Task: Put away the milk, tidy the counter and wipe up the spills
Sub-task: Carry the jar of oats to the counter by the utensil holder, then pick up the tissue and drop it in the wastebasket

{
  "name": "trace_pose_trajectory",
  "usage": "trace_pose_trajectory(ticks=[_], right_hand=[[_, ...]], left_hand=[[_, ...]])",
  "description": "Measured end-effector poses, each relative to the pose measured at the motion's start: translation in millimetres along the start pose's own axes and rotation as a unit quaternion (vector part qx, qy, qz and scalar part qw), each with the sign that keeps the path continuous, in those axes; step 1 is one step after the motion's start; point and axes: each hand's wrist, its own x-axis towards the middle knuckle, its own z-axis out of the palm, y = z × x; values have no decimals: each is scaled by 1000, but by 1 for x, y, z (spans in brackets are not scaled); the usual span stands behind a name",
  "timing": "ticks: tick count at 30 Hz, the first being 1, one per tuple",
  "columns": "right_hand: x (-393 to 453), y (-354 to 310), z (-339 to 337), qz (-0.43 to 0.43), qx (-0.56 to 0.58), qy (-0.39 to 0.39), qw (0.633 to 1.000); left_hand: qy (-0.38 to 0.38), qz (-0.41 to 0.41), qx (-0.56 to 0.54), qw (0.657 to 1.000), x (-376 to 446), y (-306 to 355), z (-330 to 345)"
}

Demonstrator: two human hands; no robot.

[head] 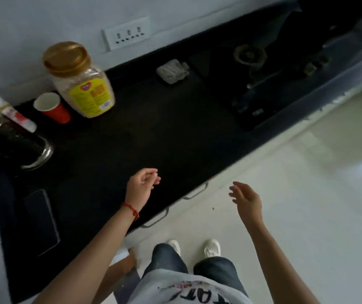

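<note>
A black counter [153, 132] runs from lower left to upper right. A large jar [81, 80] with a gold lid and yellow label stands at its back left, next to a red paper cup [51, 107]. My left hand [141, 186], with a red thread on the wrist, hovers over the counter's front edge, fingers loosely curled and holding nothing. My right hand [245, 199] hangs over the floor in front of the counter, fingers apart and empty. No milk container or cloth is visible.
A steel holder [15, 148] with utensils and a red-white packet [19, 118] stand at far left. A dark phone [40, 221] lies near the front left. A grey folded item [172, 71] sits by the wall, a gas stove [263, 71] beyond. Wall sockets [127, 34] above.
</note>
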Motion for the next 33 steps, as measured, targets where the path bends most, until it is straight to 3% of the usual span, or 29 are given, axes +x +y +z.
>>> trace_pose_trajectory(ticks=[7,15,21,27,33], right_hand=[[-42,95,-119,125,74,105,984],[-76,214,-262,246,155,208,934],[-87,270,-333,318,201,244,894],[-63,283,-378,360,239,235,871],[28,267,-457,333,267,263,865]], left_hand=[[-142,-9,43,989,-43,5,114],[-299,-65,191,932,-71,-8,287],[-317,-117,285,897,-78,-20,376],[-275,-172,288,901,-56,-16,430],[-256,-191,289,902,-2,13,505]])
